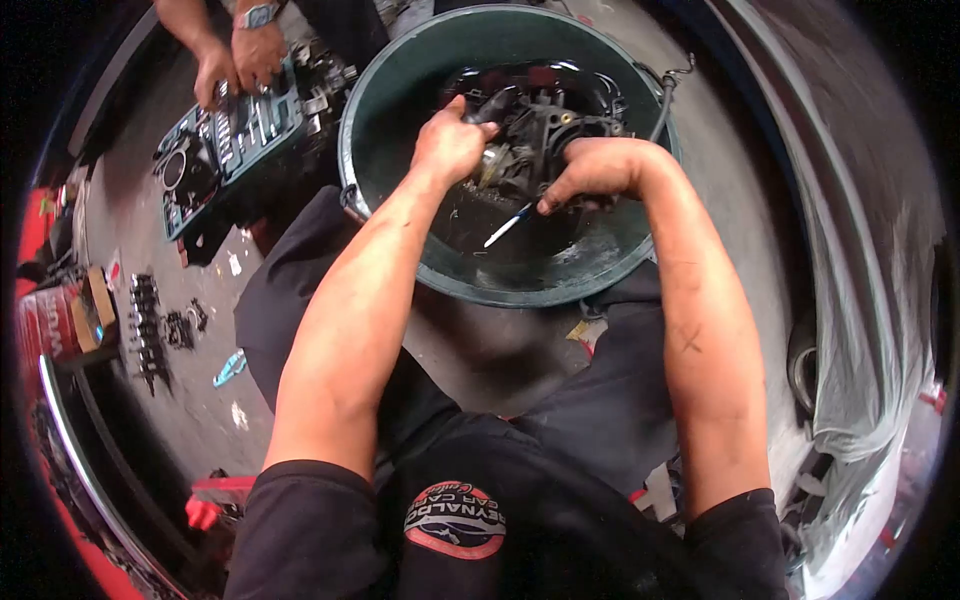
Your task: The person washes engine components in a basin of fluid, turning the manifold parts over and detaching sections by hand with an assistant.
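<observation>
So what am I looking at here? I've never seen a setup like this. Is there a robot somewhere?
No robot here, just a person's two bare hands. There is one picture, from a camera worn on that person's head, looking forward and down, so the arms reach away from you.

Both the left hand and the right hand are on a dark mechanical part in a round green tub. A slim white-ended tool sticks out by the right thumb; what it is exactly, I can't tell.

At the upper left, another person's hands are over an open tool case. On the floor lie a dark ribbed part and a small blue item.
</observation>
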Motion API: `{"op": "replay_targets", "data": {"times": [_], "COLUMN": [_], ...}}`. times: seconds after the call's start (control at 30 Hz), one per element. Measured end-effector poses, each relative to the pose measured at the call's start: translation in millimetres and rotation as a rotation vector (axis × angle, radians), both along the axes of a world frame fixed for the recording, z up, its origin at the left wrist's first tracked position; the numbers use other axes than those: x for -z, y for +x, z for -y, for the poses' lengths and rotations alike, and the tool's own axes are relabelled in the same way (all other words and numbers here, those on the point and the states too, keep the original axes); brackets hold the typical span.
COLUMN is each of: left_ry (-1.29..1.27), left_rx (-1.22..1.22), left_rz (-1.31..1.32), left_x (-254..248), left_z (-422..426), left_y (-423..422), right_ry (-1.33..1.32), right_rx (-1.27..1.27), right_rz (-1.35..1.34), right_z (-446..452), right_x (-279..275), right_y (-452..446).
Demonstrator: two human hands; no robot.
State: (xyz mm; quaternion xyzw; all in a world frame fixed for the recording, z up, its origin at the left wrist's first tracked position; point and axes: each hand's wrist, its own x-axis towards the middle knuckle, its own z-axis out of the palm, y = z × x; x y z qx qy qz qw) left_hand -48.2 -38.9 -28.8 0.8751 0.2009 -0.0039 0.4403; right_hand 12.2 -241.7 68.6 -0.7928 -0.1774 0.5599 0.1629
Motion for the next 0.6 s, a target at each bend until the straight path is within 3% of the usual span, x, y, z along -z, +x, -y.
{"op": "replay_targets", "data": {"times": [0.03,0.27,0.37,0.5,0.57,0.6], "left_ry": [-0.003,-0.010,0.022,0.072,0.055,0.083], "left_rx": [-0.009,0.023,0.083,0.112,0.112,0.127], "left_rz": [-0.024,-0.026,-0.059,-0.059,-0.105,-0.066], "left_x": [-4,-9,-21,-2,-24,-3], "left_z": [0,1,1,3,1,-1], "left_y": [1,-4,-2,14,7,23], "right_ry": [0.032,0.118,0.019,-0.037,-0.062,-0.053], "right_rx": [0.025,0.198,0.173,0.095,0.088,0.091], "right_rz": [0.057,-0.277,-0.169,-0.025,0.000,-0.004], "right_z": [0,0,-3,-5,-8,-9], "right_x": [-2,-10,-5,-10,-11,-11], "right_y": [-1,-13,-20,-20,-16,-13]}}
